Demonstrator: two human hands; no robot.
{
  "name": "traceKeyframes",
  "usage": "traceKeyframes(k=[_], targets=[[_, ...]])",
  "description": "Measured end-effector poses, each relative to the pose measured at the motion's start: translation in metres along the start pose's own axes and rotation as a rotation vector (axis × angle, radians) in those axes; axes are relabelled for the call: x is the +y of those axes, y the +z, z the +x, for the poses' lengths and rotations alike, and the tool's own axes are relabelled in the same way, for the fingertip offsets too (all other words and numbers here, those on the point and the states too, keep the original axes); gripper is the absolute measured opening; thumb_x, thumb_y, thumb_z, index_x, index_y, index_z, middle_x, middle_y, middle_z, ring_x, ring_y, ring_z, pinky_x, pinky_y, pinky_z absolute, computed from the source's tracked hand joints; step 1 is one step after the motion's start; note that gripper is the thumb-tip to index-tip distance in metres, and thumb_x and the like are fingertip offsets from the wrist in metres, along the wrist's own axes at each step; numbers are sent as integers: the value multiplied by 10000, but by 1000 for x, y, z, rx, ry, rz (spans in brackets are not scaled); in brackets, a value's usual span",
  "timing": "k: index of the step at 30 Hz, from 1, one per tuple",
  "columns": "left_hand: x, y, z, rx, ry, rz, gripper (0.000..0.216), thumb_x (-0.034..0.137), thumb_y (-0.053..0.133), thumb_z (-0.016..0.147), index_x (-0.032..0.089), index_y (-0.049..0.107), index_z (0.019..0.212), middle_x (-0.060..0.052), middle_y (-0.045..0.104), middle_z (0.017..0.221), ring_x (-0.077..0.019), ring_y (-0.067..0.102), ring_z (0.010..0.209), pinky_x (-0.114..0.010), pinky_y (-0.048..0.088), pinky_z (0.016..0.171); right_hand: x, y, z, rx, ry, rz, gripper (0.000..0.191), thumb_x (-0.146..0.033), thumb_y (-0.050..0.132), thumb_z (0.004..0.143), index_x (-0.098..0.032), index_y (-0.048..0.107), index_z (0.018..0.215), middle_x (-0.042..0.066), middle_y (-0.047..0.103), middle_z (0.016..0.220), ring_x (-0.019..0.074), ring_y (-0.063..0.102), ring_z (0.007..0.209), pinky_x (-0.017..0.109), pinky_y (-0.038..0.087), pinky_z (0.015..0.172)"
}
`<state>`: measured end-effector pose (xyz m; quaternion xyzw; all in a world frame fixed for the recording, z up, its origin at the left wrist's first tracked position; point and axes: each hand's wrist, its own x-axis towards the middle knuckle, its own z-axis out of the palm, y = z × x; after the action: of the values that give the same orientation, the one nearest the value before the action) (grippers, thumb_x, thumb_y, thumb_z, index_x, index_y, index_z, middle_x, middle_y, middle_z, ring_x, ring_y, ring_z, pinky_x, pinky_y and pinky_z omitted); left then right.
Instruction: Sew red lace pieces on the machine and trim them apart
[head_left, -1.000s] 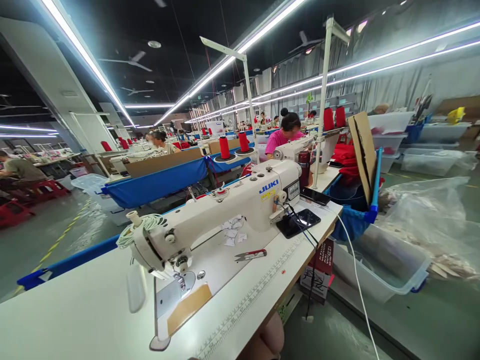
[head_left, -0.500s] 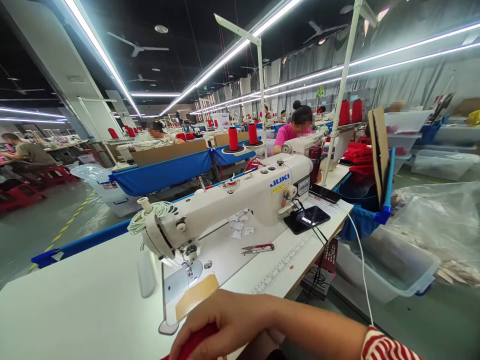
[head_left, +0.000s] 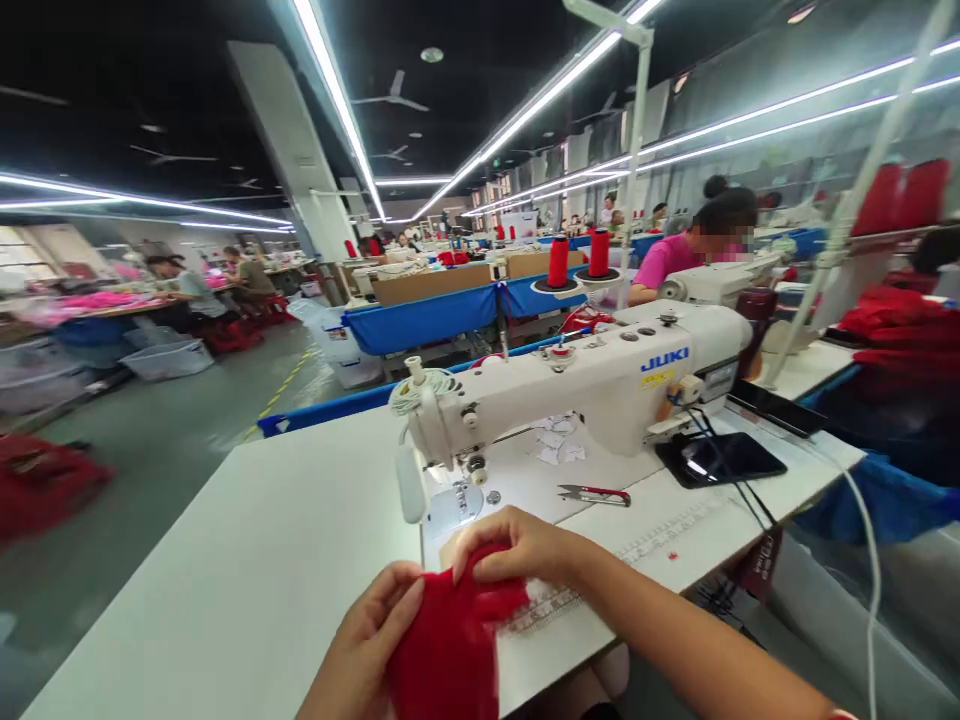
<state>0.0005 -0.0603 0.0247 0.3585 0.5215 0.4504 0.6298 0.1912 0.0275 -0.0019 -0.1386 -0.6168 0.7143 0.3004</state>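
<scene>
A piece of red fabric (head_left: 442, 655) hangs between my two hands over the front edge of the sewing table. My left hand (head_left: 379, 625) pinches its upper left edge between thumb and fingers. Just to the right, my right hand (head_left: 517, 550) is closed on the fabric's upper part, with a fold bunched below the fingers. Beyond my hands stands a white JUKI sewing machine (head_left: 555, 380), its presser foot (head_left: 461, 500) a little behind the fabric. The fabric's lower end runs out of view.
Red-handled thread snips (head_left: 596, 495) lie on the machine bed near white paper scraps (head_left: 559, 440). A black phone (head_left: 720, 458) with cables sits at the right. Red thread cones (head_left: 557, 263) stand behind the machine. A person in pink (head_left: 690, 240) works at another machine.
The view has swung left. My left hand has come into view and grips the red fabric. My right hand has lifted the fabric up in front of the needle area.
</scene>
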Motion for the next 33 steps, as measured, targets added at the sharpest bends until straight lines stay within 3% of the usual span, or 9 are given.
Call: traceKeyframes(k=[3,6,10,14,17,20,23,26,33], targets=[[2,-1,9,-80,61,-32,436,514,813,681,176,568,805,10,620,702,-106,538,618,-193,430,585,-1,5,-1,123,58,119,471,-476,792,715,-164,660,1043,33,650,919,116,602,743,261,463,726],[-2,-6,17,-187,82,-76,431,509,783,729,180,516,810,25,596,691,-77,489,574,-175,372,550,-2,8,0,113,118,122,557,-570,710,781,-199,588,1178,40,650,981,122,611,765,262,466,733],[-8,-12,18,-260,154,-38,419,520,738,775,190,484,826,39,573,661,-67,440,528,-175,311,506,-2,10,-1,-14,156,-74,383,-494,748,764,-150,652,904,-1,606,798,107,540,688,230,420,652],[-10,-14,17,-176,191,139,447,544,753,732,176,502,767,23,570,669,-90,447,571,-193,311,521,-3,11,-2,73,99,-85,327,-449,763,744,-165,611,802,-22,570,730,101,502,644,225,401,603],[-12,-14,19,-58,301,285,481,542,798,660,162,503,664,38,489,592,-89,397,570,-198,296,525,-6,12,-4,122,16,-73,347,-441,786,709,-173,576,782,-3,586,820,110,522,706,222,411,623],[-14,-15,22,-98,307,212,489,580,760,691,175,487,721,23,551,627,-100,458,578,-205,349,538,-6,9,-5,159,44,-120,379,-452,789,696,-182,531,759,-22,564,756,103,506,646,212,396,570],[-14,-20,23,-42,255,38,529,607,757,682,202,433,783,30,601,625,-104,503,521,-201,380,493,-5,4,-4,360,35,-190,356,-434,786,696,-183,538,744,-50,522,625,100,477,560,216,387,528],[-15,-23,26,83,279,-12,531,576,792,651,204,443,798,55,587,592,-88,486,473,-182,380,456,-1,-1,-4,522,-57,-202,312,-423,779,689,-183,618,807,-16,607,716,136,549,655,260,462,630],[-22,-21,31,89,283,69,459,549,765,674,168,556,823,-2,635,667,-125,554,540,-222,433,502,3,-5,-4,635,-69,-190,301,-456,735,721,-201,697,877,-6,657,767,150,578,716,291,474,724]])
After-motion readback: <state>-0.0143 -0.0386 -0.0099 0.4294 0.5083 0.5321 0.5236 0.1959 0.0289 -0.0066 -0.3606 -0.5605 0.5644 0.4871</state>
